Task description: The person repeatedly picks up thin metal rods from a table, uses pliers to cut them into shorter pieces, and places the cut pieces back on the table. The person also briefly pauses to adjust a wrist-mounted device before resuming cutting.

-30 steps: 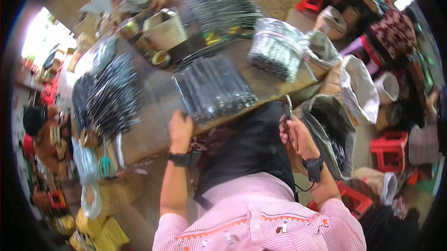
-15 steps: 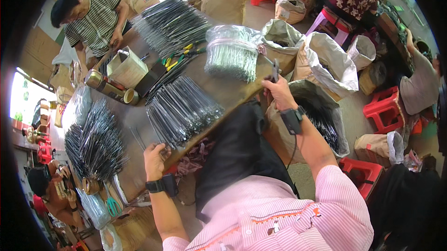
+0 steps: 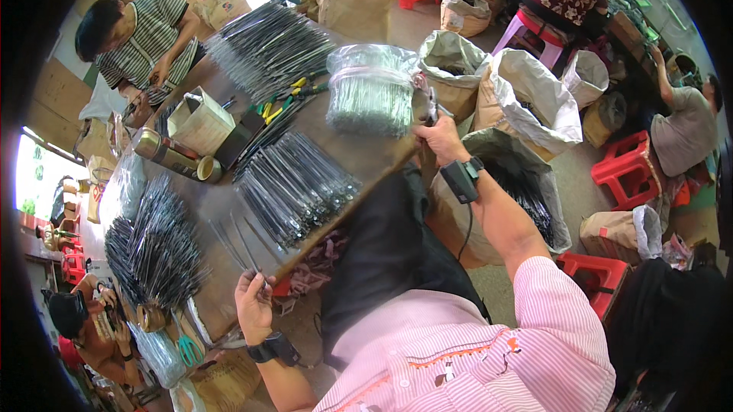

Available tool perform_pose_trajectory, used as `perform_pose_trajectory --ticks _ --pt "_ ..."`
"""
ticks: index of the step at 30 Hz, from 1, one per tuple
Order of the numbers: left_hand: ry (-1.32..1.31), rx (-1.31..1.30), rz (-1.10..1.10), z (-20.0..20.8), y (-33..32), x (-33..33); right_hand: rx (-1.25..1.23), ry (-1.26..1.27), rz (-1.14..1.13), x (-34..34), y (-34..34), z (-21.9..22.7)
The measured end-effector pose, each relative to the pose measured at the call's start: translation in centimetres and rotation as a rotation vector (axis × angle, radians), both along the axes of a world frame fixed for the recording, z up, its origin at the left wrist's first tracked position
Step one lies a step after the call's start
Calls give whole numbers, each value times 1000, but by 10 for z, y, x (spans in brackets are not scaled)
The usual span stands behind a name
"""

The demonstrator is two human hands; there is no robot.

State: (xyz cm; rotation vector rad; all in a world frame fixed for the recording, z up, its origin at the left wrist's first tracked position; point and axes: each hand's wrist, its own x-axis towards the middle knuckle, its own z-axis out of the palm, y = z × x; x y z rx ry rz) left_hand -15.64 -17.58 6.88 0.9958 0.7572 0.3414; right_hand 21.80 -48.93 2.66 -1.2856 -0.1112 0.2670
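My left hand (image 3: 254, 306) is at the table's near edge, its fingers pinched on the ends of a few thin dark strips (image 3: 227, 244) that point away from me. Beside it lies a spread row of similar dark strips (image 3: 294, 187) with shiny near ends. Farther right, my right hand (image 3: 443, 141) is closed around a small metal tool (image 3: 434, 109) resembling pliers; its exact kind is unclear. That tool is next to a plastic-wrapped bundle of pale thin strips (image 3: 370, 95).
A heap of dark strips (image 3: 156, 240) lies at left, another pile (image 3: 271, 45) at the far side. A flask (image 3: 164, 151), a box (image 3: 200, 120) and yellow-green handled tools (image 3: 279, 106) stand between. Open sacks (image 3: 527, 99) line the right. A co-worker (image 3: 153, 38) sits across.
My left hand has drawn nearer to me, and the strips in it have shifted. One strip now lies apart from the row. The right hand's tool has tilted, and the view has shifted slightly.
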Motion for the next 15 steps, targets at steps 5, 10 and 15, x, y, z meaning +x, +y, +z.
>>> perform_pose_trajectory --ticks 5,10,15 --pt "39 58 26 11 -4 -39 41 397 177 -19 -27 26" --pt "39 5 35 14 -12 -41 304 540 385 8 -24 29" --pt "-76 -18 -26 18 -29 -14 464 680 133 61 11 18"
